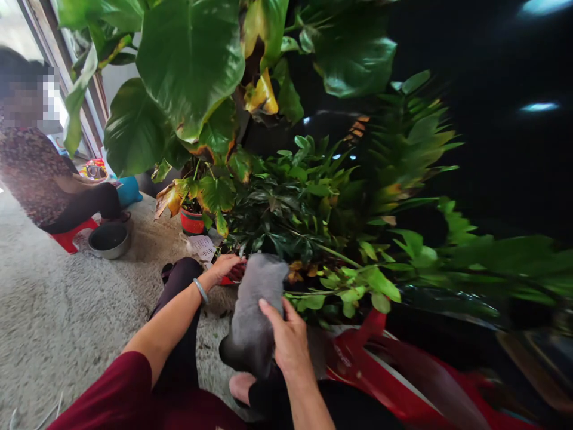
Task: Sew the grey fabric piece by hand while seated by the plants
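My right hand (pixel 289 340) is closed on a soft grey cloth (pixel 257 295), with the thumb pressed on its near face. The cloth hangs over my lap and its lower end is dark and blurred. Just left of the cloth's top, my left hand (pixel 227 267) reaches to the base of the plants, a bracelet (pixel 201 291) on its wrist. Its fingers are drawn together by something dark reddish; what they pinch is hidden. Beneath that hand part of a red pot (pixel 228 280) shows. Dark green leafy plants (pixel 268 215) stand right behind both hands.
Large broad leaves (pixel 190 65) hang overhead above a red pot (pixel 192 222). A red motorbike (pixel 385 370) stands at the right. Another person (pixel 40 161) sits on a red stool (pixel 71 236) at the left, beside a grey basin (pixel 110 242). A perforated white sheet (pixel 202 247) lies near the pots.
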Motion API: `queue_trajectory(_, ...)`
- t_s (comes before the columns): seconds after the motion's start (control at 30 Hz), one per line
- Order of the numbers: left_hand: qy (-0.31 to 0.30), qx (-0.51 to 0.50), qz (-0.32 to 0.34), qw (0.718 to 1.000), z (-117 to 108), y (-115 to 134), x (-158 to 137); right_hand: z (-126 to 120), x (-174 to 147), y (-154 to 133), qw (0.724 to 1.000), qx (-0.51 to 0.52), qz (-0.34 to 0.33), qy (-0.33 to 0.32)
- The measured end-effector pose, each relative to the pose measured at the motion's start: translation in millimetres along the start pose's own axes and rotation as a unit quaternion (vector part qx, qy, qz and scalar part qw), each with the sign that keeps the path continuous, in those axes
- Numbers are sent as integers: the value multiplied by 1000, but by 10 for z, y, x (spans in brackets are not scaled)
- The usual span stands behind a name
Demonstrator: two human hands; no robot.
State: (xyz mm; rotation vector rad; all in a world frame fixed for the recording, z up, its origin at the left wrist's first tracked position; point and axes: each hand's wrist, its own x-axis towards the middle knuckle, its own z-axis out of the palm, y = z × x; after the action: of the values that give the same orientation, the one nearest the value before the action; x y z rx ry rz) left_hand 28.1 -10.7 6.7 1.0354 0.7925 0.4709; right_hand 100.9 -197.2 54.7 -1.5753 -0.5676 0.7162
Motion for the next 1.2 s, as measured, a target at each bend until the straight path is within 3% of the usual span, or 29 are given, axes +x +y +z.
queue_trajectory(0.07,22,26,22,999,7,-13,-2,88,-102,49,994,-29,30,-99)
queue_trajectory(0.13,38,60,31,997,2,-24,-3,126,-159,76,986,-35,50,-152)
queue_trajectory(0.2,35,84,27,996,-11,-26,-6,101,-145,74,990,-8,66,-128)
queue_trajectory(0.4,-10,72,-10,997,-37,-18,3,-56,14,51,986,114,113,36)
queue_trajectory(0.6,23,154,27,987,-55,-126,85,6,-87,112,991,55,113,-47)
queue_trajectory(0.73,19,213,21,977,-71,-169,111,-10,-70,37,990,85,113,-22)
queue_trajectory(1.2,-15,238,26,971,-101,-188,91,-61,-58,154,985,103,140,-9)
